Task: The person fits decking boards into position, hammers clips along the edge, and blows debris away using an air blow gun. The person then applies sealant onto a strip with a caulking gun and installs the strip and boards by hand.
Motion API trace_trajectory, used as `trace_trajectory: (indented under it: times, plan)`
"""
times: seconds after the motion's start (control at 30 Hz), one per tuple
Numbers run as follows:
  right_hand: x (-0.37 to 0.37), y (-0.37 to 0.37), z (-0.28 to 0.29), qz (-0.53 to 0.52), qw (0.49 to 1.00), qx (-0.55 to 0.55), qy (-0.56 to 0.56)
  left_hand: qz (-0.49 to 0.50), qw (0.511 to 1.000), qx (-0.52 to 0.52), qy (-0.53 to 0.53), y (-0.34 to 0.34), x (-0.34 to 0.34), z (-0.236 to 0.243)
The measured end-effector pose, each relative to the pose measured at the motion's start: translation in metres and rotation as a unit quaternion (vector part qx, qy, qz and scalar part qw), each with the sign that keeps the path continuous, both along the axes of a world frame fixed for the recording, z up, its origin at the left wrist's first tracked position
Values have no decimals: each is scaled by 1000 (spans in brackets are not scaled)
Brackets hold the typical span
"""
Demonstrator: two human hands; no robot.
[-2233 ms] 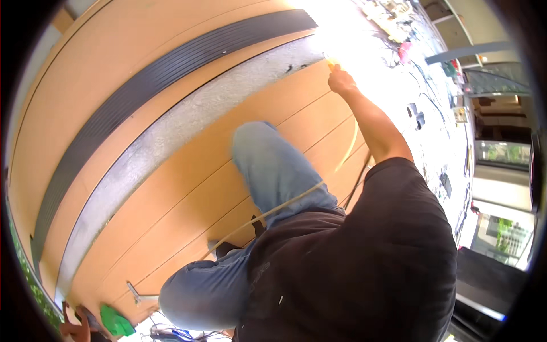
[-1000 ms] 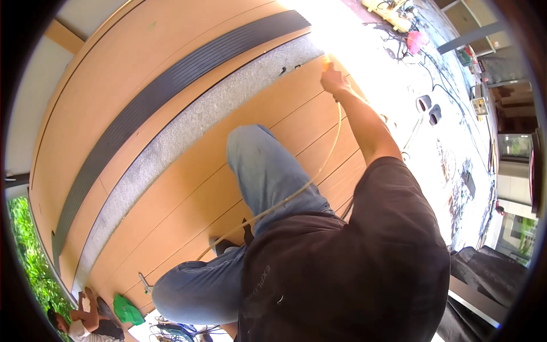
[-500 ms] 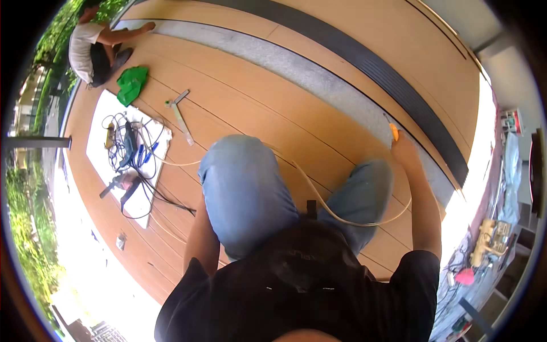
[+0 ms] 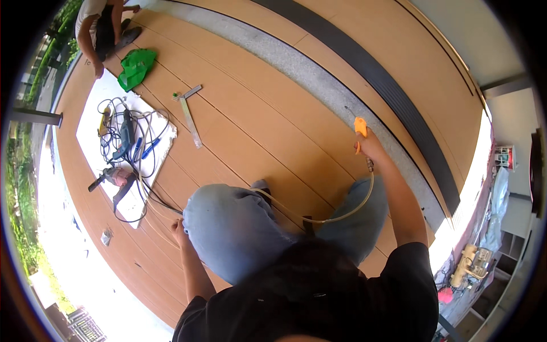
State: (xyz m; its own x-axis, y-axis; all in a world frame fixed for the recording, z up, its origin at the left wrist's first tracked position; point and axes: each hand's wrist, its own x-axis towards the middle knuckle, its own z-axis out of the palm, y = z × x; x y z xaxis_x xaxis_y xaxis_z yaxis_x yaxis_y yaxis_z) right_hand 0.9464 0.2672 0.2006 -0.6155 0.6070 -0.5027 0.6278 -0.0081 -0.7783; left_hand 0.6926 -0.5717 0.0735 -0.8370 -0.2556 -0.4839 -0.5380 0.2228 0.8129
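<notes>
Orange air gun in right hand at edge of grey strip

The person's right hand (image 4: 370,147) is closed around the orange air gun (image 4: 360,126), which is located over the near edge of the bare grey strip (image 4: 273,54). Contact between its tip and the surface cannot be determined. A pale hose (image 4: 341,218) hangs from the gun's lower end and loops back past the knees.

The left hand (image 4: 180,233) is beside the left knee, fingers curled, near a dark cable; whether it grips anything cannot be told.

Tan boards (image 4: 245,114) lie beneath; a dark ribbed strip (image 4: 364,62) runs beyond the grey one. To the left, a white panel (image 4: 91,134) bears a teal power tool (image 4: 126,137) among tangled cables. A metal square (image 4: 190,117) and a green bag (image 4: 135,67) lie near it. A co-worker (image 4: 101,28) crouches at the far left, one hand down near the panel's corner.
</notes>
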Motion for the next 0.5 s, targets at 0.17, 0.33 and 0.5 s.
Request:
trace_trajectory:
  times: [0.17,0.33,0.5]
  plan:
    - [-31,10,-3,-147,987,-44,-39,0,909,-381,168,182,-88,144]
    - [-123,14,-18,-190,947,-256,36,-260,778,-379,427,355,-206,193]
    - [-267,1,-14,-156,922,-341,96,-419,786,-329,314,512,-309,99]
